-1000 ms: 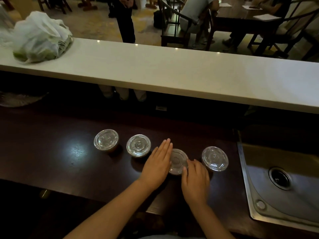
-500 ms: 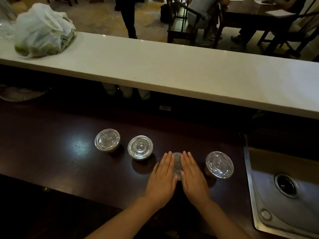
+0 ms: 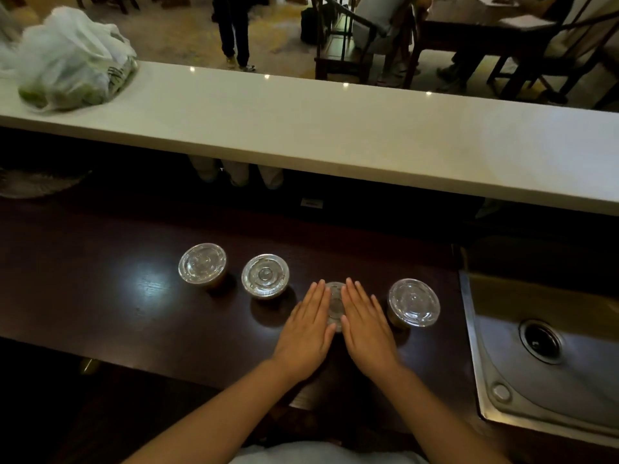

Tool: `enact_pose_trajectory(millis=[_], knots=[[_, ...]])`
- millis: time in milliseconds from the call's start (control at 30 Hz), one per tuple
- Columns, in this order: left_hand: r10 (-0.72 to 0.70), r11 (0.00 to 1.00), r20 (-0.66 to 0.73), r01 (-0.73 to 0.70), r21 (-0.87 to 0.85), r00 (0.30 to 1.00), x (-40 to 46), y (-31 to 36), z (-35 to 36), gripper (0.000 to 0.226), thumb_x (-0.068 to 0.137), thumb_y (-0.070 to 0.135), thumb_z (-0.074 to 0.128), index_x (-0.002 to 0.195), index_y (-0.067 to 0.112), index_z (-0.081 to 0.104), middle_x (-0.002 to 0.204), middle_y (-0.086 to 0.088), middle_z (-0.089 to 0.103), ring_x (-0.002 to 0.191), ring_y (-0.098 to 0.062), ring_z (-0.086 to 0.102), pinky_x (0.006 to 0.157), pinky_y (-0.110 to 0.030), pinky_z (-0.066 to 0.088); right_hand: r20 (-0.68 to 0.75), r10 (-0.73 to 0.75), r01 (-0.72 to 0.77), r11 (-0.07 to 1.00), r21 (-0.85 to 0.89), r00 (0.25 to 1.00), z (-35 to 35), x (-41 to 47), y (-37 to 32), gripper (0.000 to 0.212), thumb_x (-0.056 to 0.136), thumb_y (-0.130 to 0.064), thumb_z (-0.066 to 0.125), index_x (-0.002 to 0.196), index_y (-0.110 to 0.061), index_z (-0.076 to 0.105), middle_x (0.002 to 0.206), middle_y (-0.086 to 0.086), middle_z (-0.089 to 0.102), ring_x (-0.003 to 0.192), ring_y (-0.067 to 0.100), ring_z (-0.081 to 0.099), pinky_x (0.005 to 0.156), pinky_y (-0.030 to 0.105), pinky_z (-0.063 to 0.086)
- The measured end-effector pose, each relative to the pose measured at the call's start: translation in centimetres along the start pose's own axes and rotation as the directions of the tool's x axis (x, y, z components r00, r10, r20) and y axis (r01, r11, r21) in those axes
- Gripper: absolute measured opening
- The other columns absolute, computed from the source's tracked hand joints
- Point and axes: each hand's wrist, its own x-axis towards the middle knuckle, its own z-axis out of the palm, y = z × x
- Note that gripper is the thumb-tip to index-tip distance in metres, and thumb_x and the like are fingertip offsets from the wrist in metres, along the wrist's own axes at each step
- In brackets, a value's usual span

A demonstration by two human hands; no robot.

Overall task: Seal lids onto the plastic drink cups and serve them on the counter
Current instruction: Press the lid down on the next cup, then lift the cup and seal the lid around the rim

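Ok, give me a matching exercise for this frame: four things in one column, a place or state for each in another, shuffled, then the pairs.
Things:
1. plastic bag
2. sink
3. third cup
4. leftmost cup

Places or states:
A. under both flat hands
B. left end of the white counter
C. set into the worktop, far right
D. lidded, untouched, left end of the row

Pairs: 1-B, 2-C, 3-A, 4-D

Both forearms are bare to the elbow, no sleeves, and the left hand (image 3: 306, 333) and right hand (image 3: 366, 329) carry no rings or gloves; a pale garment (image 3: 330, 454) shows at the near edge.
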Motion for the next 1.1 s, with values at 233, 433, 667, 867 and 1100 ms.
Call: enact_pose_trajectory(millis=[233, 433, 667, 867, 1100], knots=[[0.097, 0.995, 0.069, -0.098, 0.007, 0.993, 0.1, -0.7, -1.3, 0.078, 0.088, 0.037, 0.041, 0.145, 0.020, -0.009, 0.152, 0.007, -0.020, 0.138, -0.005, -0.022, 0.114, -0.034, -0.001, -0.059, -0.077, 0.077, 0.997, -0.010, 0.995, -1.4, -1.4, 0.0, 0.069, 0.087, -0.031, 0.059, 0.144, -0.014, 0.024, 0.151, 0.003, 0.022, 0.141, 0.017, 0.015, 0.113, 0.043, 0.013], [0.111, 0.993, -0.003, -0.111, -0.028, 0.994, 0.9, -0.6, -1.7, 0.067, 0.093, 0.021, 0.045, 0.145, 0.010, 0.004, 0.156, -0.005, -0.003, 0.144, -0.016, -0.004, 0.117, -0.029, 0.010, -0.285, -0.289, 0.236, 0.950, -0.204, 0.914, -1.1, -1.4, -0.1, 0.023, 0.069, -0.010, 0.075, 0.090, -0.014, 0.067, 0.090, 0.003, 0.067, 0.086, 0.020, 0.061, 0.087, 0.033, 0.043], [-0.345, 0.748, -0.090, 0.216, -0.627, 0.934, 0.3, 0.8, -0.4, 0.075, 0.086, 0.008, 0.059, 0.144, 0.005, 0.011, 0.150, -0.005, 0.018, 0.140, -0.016, 0.016, 0.116, -0.028, 0.015, -0.248, -0.445, 0.381, 0.886, -0.265, 0.860, -4.0, 0.7, -0.1, 0.016, 0.069, -0.009, 0.077, 0.073, -0.012, 0.062, 0.070, 0.003, 0.058, 0.065, 0.020, 0.053, 0.061, 0.026, 0.036], [-0.418, -0.471, 0.584, 0.384, -0.794, 0.696, 0.7, 2.7, -1.3, 0.018, 0.091, 0.008, 0.035, 0.096, 0.006, 0.053, 0.119, -0.020, 0.058, 0.109, -0.030, 0.054, 0.085, -0.033, 0.043, -0.357, -0.437, 0.372, 0.897, -0.237, 0.826, -7.1, 1.9, -0.6, 0.010, 0.085, -0.014, 0.061, 0.079, -0.007, 0.065, 0.073, 0.006, 0.059, 0.065, 0.024, 0.056, 0.053, 0.033, 0.046], [-0.474, -0.609, 0.438, 0.075, -0.790, 0.764, 1.8, 4.2, -6.1, 0.040, 0.090, 0.017, 0.031, 0.120, 0.000, 0.051, 0.133, -0.021, 0.049, 0.125, -0.030, 0.044, 0.097, -0.037, 0.038, -0.594, -0.174, 0.233, 0.972, 0.023, 0.786, -9.2, 3.2, -1.7, 0.014, 0.080, -0.002, 0.069, 0.094, -0.001, 0.069, 0.084, 0.011, 0.066, 0.078, 0.025, 0.062, 0.070, 0.033, 0.051]])
